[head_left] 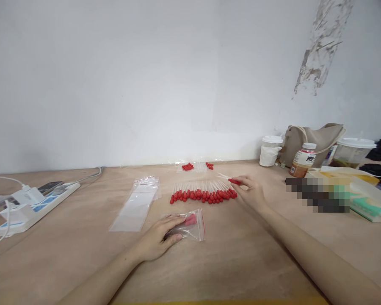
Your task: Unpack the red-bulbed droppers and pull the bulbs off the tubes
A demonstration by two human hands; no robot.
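My left hand (160,237) lies with outstretched fingers on a clear zip bag (195,234), its thumb apart along the near side. Something red (190,219) shows inside the bag, partly under my fingertips. Farther right, my right hand (250,191) pinches a few thin, pale-stemmed droppers by their red bulbs (234,181), stems pointing left and away from me. Just left of that hand, a long row of red-bulbed droppers (203,195) lies on the table, bulbs toward me. Flat empty zip bags (136,207) lie left of the row.
Behind the row lie clear bags with red pieces (187,167). A white power strip (38,209) with chargers and cables stands left. On the right are a lidded cup (269,150), a drink bottle (303,160), a grey bag (320,137) and a tissue pack (370,203). A wall (146,84) closes the back.
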